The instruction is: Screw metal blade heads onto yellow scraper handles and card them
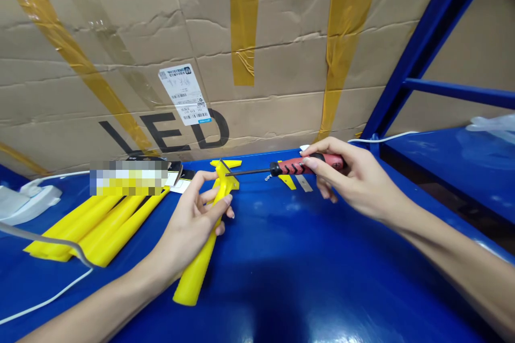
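Observation:
My left hand (196, 217) is closed around the upper handle of a yellow scraper (197, 268), which is tilted with its head away from me. A red and black screwdriver (295, 165) lies level in my right hand (341, 171), gripped between thumb and fingers. Its shaft reaches left to the scraper's head, and the tip meets it near my left index finger. Whether the tip sits in a screw is too small to tell. Behind the screwdriver, a small yellow plate (288, 181) and a thin metal blade (304, 183) lie on the blue surface (306, 268).
Several yellow-handled scrapers (116, 220) with card packaging lie at the left. Near them are a white device (28, 203) and a pale cable (60, 293). Another yellow piece (231, 163) rests by the large cardboard box (277, 102). A blue metal frame (422, 53) rises at the right.

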Tool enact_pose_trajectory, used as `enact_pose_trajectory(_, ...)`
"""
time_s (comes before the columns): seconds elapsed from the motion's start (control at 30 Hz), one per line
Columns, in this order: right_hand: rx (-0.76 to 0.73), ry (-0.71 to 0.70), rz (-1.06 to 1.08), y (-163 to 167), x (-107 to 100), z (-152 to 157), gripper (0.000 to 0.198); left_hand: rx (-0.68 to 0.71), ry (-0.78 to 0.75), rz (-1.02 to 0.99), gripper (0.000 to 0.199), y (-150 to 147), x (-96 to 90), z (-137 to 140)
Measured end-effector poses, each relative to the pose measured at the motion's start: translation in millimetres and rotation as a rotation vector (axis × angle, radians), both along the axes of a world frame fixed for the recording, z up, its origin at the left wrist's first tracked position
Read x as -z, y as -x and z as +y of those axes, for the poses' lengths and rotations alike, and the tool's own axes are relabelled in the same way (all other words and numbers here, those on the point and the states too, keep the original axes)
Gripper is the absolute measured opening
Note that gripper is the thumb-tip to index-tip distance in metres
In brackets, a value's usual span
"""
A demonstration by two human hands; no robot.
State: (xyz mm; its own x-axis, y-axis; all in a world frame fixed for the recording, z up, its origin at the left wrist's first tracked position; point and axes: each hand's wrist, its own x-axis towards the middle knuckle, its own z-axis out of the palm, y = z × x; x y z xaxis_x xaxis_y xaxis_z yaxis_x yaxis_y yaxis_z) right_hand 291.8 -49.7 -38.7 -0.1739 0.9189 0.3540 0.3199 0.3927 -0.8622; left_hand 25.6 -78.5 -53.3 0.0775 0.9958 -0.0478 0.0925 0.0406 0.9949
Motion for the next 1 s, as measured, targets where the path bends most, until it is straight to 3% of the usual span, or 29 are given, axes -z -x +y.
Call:
enact_pose_trajectory(0.17,-0.024,0.007,-0.065,-3,1,3,0.03,0.009,-0.001,0.004,0.044,0,0.2,0)
enact_pose_trajectory(0.37,0.031,-0.308,-0.377,-18,-2,5,0.03,0.025,-0.015,0.035,0.045,-2,-7.0,-2)
enact_pose_trajectory(0.47,0.038,-0.331,-0.384,-19,-2,3,0.028,0.018,-0.036,0.034,0.045,-3,-6.2,-1)
enact_pose_trajectory(0.87,-0.013,0.272,0.053,3,-8,-2,0.037,-0.029,-0.096,0.062,0.051,-5,-5.5,-2)
enact_pose_trajectory(1.0,-0.067,0.458,0.148,0,-4,2,0.039,0.032,-0.042,0.084,0.047,-2,-5.5,2)
